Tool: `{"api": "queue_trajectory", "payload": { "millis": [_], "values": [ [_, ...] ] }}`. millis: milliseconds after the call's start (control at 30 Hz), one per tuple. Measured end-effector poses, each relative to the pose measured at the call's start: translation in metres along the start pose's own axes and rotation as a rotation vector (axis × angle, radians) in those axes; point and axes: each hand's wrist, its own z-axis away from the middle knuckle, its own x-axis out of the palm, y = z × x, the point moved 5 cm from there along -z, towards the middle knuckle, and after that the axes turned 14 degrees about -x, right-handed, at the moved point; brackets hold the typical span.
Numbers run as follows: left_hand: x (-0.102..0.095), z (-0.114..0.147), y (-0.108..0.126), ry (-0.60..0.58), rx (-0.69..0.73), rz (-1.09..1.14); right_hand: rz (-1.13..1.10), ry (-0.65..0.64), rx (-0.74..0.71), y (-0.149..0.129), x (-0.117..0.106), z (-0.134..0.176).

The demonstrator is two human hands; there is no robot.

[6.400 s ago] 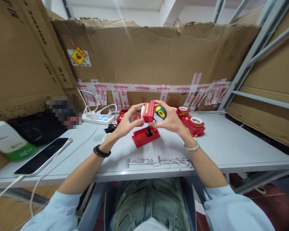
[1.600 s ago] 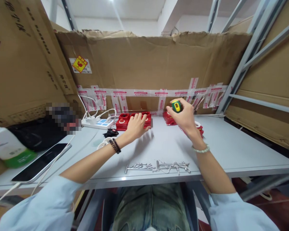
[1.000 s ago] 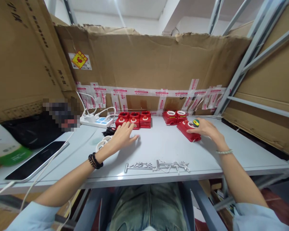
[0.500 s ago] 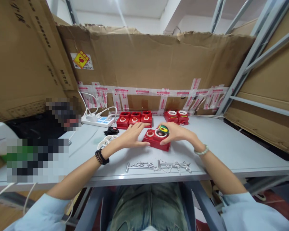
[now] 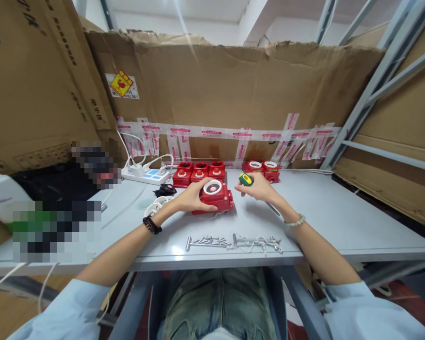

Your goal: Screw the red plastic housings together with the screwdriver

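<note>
Left hand (image 5: 190, 196) clasps red box (image 5: 224, 200), white ring (image 5: 212, 193) uppermost. Right hand (image 5: 259, 188), just right of it, wrapped round green-and-yellow tool handle (image 5: 246, 179); screws (image 5: 212, 241) lie nearer the body than both grips

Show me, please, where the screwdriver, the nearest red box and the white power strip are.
Screwdriver (image 5: 246, 179), head view: on its green and yellow handle.
Red box (image 5: 222, 200), head view: on its red casing.
Power strip (image 5: 147, 177), head view: on its top, about mid-length.

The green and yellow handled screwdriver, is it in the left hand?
No, the right hand holds the screwdriver, while the left hand is on a red box.
</note>
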Motion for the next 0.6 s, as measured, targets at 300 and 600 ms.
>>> {"api": "queue_trajectory", "payload": {
  "millis": [300,600],
  "values": [
    [-0.018,0.003,0.003,0.189,0.023,0.009,-0.228,-0.097,0.198,0.003,0.022,0.005],
    [-0.018,0.005,0.011,0.24,0.068,0.037,-0.233,-0.049,0.187,0.004,0.021,0.004]
  ]
}}
